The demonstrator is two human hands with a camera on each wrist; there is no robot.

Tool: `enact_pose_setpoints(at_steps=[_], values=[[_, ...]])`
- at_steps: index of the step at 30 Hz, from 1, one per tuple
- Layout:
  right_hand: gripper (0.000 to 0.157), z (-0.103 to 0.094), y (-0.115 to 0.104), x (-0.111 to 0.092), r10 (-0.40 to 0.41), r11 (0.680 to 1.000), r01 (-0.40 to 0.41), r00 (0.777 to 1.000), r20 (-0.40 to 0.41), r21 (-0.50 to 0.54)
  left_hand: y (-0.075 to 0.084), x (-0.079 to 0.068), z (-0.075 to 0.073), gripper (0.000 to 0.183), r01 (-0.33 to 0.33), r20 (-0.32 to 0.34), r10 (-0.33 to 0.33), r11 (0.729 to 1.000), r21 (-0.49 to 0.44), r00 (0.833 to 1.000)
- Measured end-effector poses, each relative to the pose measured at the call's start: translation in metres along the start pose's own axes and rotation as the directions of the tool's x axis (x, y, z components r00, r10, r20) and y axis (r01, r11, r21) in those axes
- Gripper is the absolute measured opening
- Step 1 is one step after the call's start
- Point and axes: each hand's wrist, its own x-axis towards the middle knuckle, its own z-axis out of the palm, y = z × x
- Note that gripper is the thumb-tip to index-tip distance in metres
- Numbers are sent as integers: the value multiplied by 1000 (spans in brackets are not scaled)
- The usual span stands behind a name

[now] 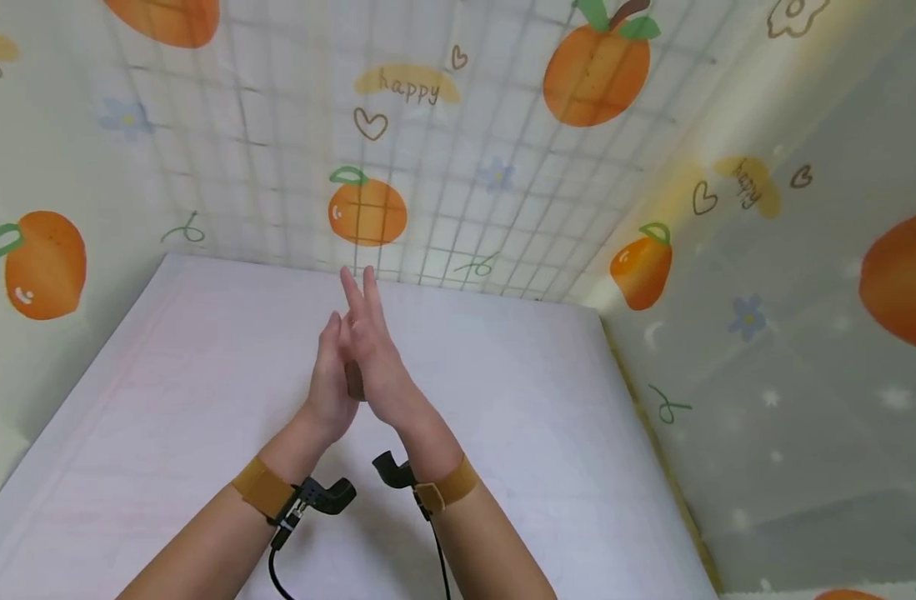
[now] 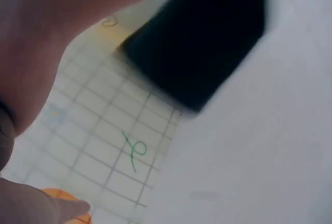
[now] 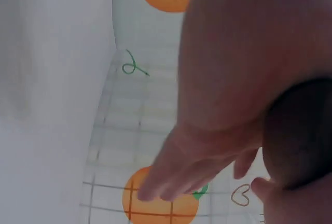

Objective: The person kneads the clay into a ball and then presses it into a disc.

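Note:
In the head view my left hand (image 1: 328, 387) and right hand (image 1: 382, 367) are palm to palm above the white tabletop, fingers pointing away from me. Between the palms they press a dark brown, rounded lump (image 1: 355, 382), of which only the near edge shows here. More of the smooth brown lump (image 3: 301, 136) appears in the right wrist view, with a hand on either side of it. Only a sliver of it reaches the left edge of the left wrist view. Two fingers of the right hand stretch out straight; the left fingers are partly hidden behind it.
A white tabletop (image 1: 518, 433) lies beneath the hands. Pale curtains printed with oranges (image 1: 367, 212) hang behind and at both sides, with a grid pattern at the back. Each wrist wears a brown strap (image 1: 265, 490) with a black camera (image 1: 330, 497) and a cable.

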Motion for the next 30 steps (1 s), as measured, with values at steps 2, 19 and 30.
enact_pose_setpoints(at_steps=[2,19,30], values=[[77,-3,5,5,11,1000,-12,999,-33,-24,-1,-2,3,73,-18,11,18,1000,6,1000],[66,8,13,-2,59,998,-59,998,18,1,22,3,-10,79,-3,-10,4,1000,13,1000],[70,3,2,4,37,993,-39,999,-18,-111,-7,-1,-5,82,68,30,-66,994,-87,997]])
